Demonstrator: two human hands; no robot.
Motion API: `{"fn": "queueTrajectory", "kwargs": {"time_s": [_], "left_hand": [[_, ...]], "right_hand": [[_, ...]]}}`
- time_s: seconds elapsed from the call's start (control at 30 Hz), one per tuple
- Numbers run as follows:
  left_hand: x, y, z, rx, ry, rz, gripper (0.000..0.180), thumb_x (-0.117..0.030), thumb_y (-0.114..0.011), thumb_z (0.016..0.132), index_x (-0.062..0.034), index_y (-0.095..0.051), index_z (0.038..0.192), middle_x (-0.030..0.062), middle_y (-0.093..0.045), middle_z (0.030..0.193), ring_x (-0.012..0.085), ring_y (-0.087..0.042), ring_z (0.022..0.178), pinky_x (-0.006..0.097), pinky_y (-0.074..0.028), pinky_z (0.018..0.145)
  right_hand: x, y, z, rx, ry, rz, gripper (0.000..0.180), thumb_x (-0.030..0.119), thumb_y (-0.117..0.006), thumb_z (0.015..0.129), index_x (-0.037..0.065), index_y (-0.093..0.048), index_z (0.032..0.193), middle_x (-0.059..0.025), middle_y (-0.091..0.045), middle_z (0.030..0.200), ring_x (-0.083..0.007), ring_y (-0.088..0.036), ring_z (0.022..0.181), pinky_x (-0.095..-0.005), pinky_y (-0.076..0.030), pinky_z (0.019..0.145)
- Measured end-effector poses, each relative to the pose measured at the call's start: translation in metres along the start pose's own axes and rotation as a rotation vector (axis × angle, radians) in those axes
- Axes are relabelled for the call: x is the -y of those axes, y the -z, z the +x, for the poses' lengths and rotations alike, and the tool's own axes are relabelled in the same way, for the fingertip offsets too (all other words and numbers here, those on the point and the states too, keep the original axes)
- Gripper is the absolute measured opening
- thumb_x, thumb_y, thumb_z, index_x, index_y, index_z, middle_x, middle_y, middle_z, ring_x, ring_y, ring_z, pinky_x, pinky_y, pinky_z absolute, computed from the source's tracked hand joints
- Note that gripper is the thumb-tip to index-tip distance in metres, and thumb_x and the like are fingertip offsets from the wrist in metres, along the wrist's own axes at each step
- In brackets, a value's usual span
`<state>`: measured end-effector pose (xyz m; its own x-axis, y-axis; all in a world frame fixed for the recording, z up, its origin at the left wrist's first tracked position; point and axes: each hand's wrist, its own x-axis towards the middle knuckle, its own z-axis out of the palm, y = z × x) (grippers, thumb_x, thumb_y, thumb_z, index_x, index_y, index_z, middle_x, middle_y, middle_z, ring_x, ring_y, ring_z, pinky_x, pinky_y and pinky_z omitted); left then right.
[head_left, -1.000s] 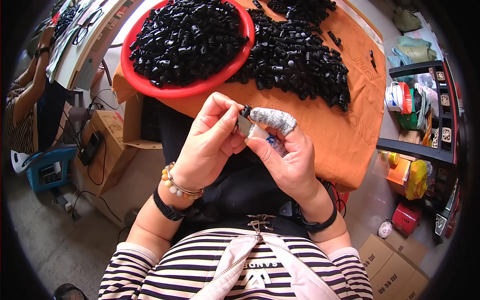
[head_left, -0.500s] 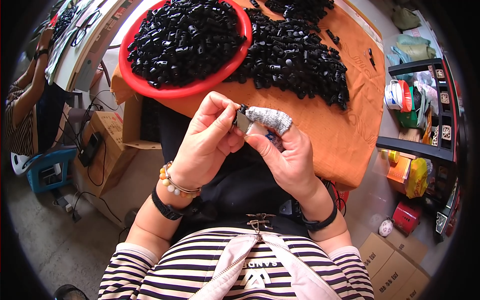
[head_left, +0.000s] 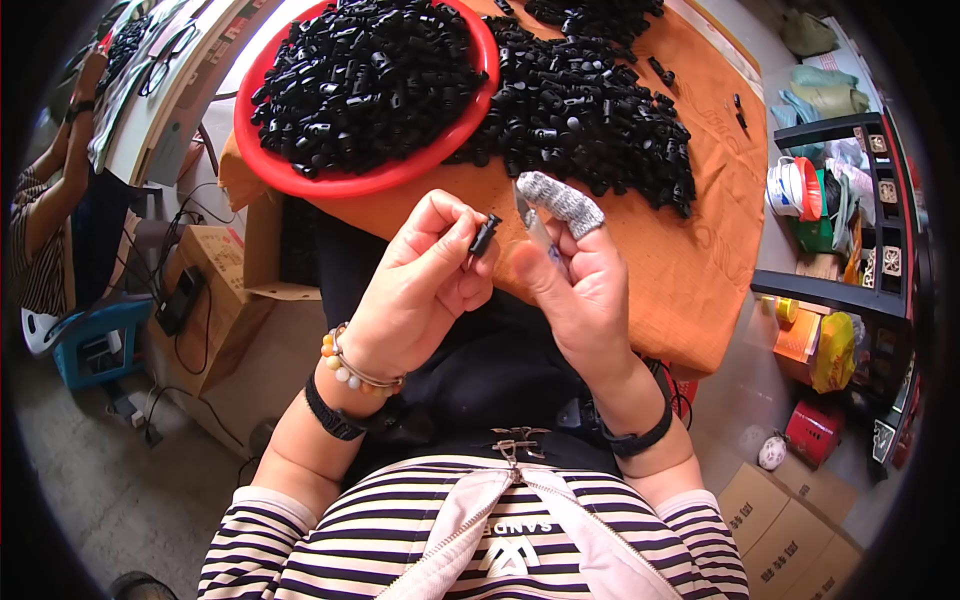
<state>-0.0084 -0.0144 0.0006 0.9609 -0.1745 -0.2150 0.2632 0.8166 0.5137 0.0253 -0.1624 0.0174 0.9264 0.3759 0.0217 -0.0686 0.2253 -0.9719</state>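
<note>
From my remote station I see the left hand (head_left: pixel 420 290) pinching a small black plastic clip (head_left: pixel 484 235) between thumb and forefinger, its long axis tilted up and to the right, toward the other hand. The right hand (head_left: pixel 580 290) sits just beside it, thumb raised, its forefinger wrapped in a grey knit finger cot (head_left: pixel 562 202) and its fingers closed on a thin, pale blade-like tool (head_left: pixel 527 212) whose shape I cannot make out fully. Clip and tool stand close but apart, with the clip to the left of the tool's tip; the left hand carries it, so that hand is nearer. Beyond both hands, a red basin (head_left: pixel 300 180) of black parts and a loose heap of black parts (head_left: pixel 590 120) lie on the orange-covered tabletop (head_left: pixel 690 270).
</note>
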Motion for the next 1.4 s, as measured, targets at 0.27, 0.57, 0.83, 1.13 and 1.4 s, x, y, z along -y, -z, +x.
{"fn": "queueTrajectory", "kwargs": {"time_s": [0.27,0.57,0.83,1.13,1.4], "left_hand": [[0.000,-0.002,-0.001,0.039,0.056,0.049,0.006,-0.016,-0.046,0.096,-0.0107,-0.045,0.096,0.0008,-0.049,0.077,0.0058,-0.036,0.060,0.020,-0.031,0.053],[-0.038,0.012,0.009,-0.066,-0.241,0.103,0.023,-0.016,-0.046,0.095,-0.0030,-0.046,0.114,0.0068,-0.051,0.090,0.0091,-0.044,0.069,0.020,-0.040,0.062],[-0.099,0.033,0.029,0.031,-0.440,0.206,0.038,-0.009,-0.042,0.094,-0.0011,-0.038,0.130,0.0249,-0.045,0.129,0.0231,-0.059,0.103,0.026,-0.055,0.075],[-0.095,0.039,0.030,-0.006,-0.409,0.344,0.049,-0.012,-0.041,0.095,0.0010,-0.024,0.139,0.0227,-0.031,0.141,0.0255,-0.051,0.117,0.028,-0.053,0.084],[-0.085,0.026,0.025,-0.104,-0.462,0.361,0.042,-0.015,-0.042,0.095,0.0024,-0.036,0.132,0.0205,-0.052,0.124,0.0227,-0.060,0.101,0.027,-0.052,0.078]], "right_hand": [[-0.001,-0.001,0.007,-0.046,-0.072,0.071,0.042,0.007,-0.061,0.087,-0.003,-0.044,0.124,-0.0020,-0.056,0.096,-0.0024,-0.051,0.082,-0.0166,-0.043,0.073],[-0.010,0.045,0.008,-0.197,-0.031,-0.138,0.043,0.003,-0.065,0.083,0.000,-0.047,0.122,0.0006,-0.052,0.092,-0.0016,-0.048,0.073,-0.0165,-0.043,0.067],[-0.023,0.095,0.023,-0.449,0.201,-0.801,0.042,0.001,-0.064,0.077,0.002,-0.052,0.118,-0.0146,-0.062,0.093,-0.0208,-0.062,0.077,-0.0303,-0.050,0.067],[-0.018,0.088,0.035,-0.543,0.138,-1.224,0.033,0.009,-0.069,0.073,0.007,-0.060,0.104,-0.0158,-0.066,0.088,-0.0317,-0.064,0.079,-0.0388,-0.051,0.067],[-0.028,0.098,0.025,-0.532,0.190,-0.964,0.034,0.004,-0.068,0.072,0.006,-0.058,0.105,-0.0156,-0.065,0.082,-0.0327,-0.064,0.072,-0.0389,-0.050,0.061]]}}
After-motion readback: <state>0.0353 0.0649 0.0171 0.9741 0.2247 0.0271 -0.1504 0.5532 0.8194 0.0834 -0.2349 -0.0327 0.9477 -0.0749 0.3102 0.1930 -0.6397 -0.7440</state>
